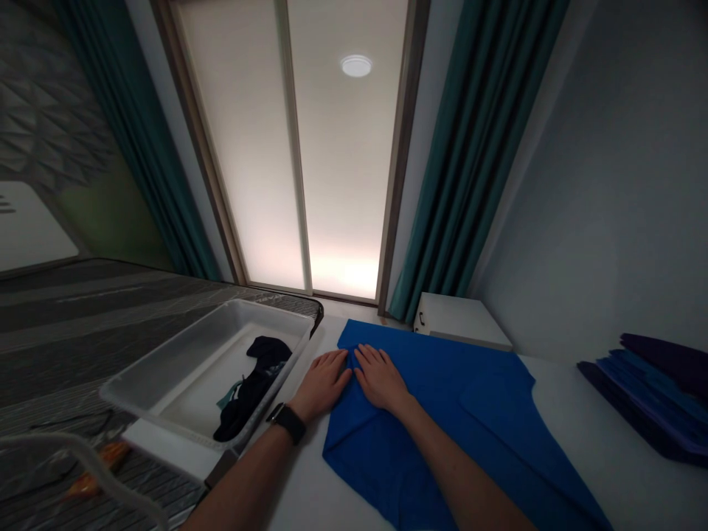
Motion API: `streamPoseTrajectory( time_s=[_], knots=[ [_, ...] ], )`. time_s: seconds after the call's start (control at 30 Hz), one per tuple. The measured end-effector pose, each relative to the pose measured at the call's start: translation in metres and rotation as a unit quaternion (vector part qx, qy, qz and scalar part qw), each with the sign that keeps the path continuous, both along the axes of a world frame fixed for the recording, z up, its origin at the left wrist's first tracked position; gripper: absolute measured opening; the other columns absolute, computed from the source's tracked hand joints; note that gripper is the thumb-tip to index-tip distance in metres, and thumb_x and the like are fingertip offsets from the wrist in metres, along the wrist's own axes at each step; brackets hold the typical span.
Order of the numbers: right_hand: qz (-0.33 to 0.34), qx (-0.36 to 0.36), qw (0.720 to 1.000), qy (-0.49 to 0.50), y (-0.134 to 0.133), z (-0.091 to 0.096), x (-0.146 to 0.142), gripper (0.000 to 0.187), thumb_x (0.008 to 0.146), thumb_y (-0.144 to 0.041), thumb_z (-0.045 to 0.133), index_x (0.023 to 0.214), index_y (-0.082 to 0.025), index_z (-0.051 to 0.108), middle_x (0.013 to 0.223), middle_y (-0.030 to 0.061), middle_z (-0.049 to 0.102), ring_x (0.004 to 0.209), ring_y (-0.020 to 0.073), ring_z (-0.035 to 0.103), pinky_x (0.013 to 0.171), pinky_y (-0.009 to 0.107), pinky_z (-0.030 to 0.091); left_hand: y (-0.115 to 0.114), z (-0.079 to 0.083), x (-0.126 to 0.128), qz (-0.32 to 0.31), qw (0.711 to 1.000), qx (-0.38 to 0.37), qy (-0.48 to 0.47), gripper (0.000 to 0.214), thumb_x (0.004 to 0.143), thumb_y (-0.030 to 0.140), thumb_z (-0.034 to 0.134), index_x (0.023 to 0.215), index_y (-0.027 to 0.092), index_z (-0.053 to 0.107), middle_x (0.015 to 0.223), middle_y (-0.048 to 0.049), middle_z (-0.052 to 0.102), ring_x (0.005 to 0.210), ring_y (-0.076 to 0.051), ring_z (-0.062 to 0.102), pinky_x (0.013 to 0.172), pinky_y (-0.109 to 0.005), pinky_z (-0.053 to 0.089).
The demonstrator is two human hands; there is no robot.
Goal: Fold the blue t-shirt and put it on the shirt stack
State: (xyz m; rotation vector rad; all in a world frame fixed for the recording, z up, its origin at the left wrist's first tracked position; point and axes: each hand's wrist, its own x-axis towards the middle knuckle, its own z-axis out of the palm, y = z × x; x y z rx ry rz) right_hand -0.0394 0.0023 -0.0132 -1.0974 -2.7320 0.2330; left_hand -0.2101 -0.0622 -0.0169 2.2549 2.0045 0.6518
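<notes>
Pressing down with both palms, we have a blue garment (pixel 442 398) spread on the white counter (pixel 310 483), reaching from near its far edge towards the near side, where it runs out of view. Our left hand (pixel 325 380) lies at the cloth's left border, fingers straight and close together, thumb apart; our right hand (pixel 381 376) rests flat just beside it, its fingers slightly spread over a small crease (we cannot tell whether either thumb pinches any fabric). A dark watch (pixel 288 422) circles our left wrist. By the counter's left edge stands a translucent bin (pixel 188 387) with dark clothing (pixel 257 383) along its right wall. Towards the right edge lies a stack of blue and purple fabric (pixel 653 402), and beyond the far edge sits a white cabinet (pixel 462 321).
</notes>
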Motion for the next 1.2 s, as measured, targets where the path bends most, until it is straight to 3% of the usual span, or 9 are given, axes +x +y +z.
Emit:
streamPoseTrajectory(
  time_s=[0.23, 0.47, 0.97, 1.2],
  knots=[
    [0.0, -0.005, 1.0, 0.01, 0.0, 0.0, 0.001, 0.057, 0.098, -0.041, 0.02, 0.146, -0.016, 0.036, 0.154, 0.0069, 0.03, 0.143, 0.0209, 0.022, 0.116, 0.043, 0.013, 0.03, 0.0, -0.013, 0.05, 0.992, 0.044, -0.106, 0.034, 0.09, 0.02, 0.042, 0.12, 0.018, 0.058, 0.114, -0.0075, 0.066, 0.099, -0.019, 0.061, 0.092, -0.034, 0.046],
    [-0.001, -0.008, 1.0, 0.014, 0.0, 0.001, 0.0, 0.057, 0.098, -0.042, 0.02, 0.147, -0.017, 0.035, 0.154, 0.0062, 0.03, 0.143, 0.0204, 0.021, 0.116, 0.043, 0.012, 0.058, 0.001, -0.014, 0.056, 0.992, 0.03, -0.111, 0.027, 0.091, 0.023, 0.042, 0.106, 0.02, 0.065, 0.105, -0.0047, 0.067, 0.082, -0.017, 0.064, 0.082, -0.03, 0.049],
    [-0.001, -0.022, 1.0, 0.012, 0.001, 0.001, 0.002, 0.057, 0.097, -0.043, 0.021, 0.148, -0.018, 0.031, 0.157, 0.0046, 0.023, 0.144, 0.019, 0.017, 0.117, 0.042, 0.01, 0.054, 0.006, -0.007, 0.132, 0.991, 0.009, -0.015, 0.019, 0.093, 0.029, 0.047, 0.094, 0.022, 0.065, 0.096, -0.0036, 0.063, 0.091, -0.019, 0.061, 0.08, -0.03, 0.04],
    [-0.001, -0.01, 1.0, 0.002, 0.002, 0.002, 0.0, 0.056, 0.097, -0.041, 0.024, 0.147, -0.018, 0.034, 0.155, 0.0056, 0.027, 0.143, 0.0209, 0.02, 0.115, 0.044, 0.014, 0.053, 0.007, -0.006, 0.143, 0.99, -0.002, -0.006, 0.02, 0.094, 0.029, 0.045, 0.093, 0.022, 0.064, 0.096, -0.0029, 0.063, 0.092, -0.018, 0.061, 0.081, -0.031, 0.038]
  ],
)
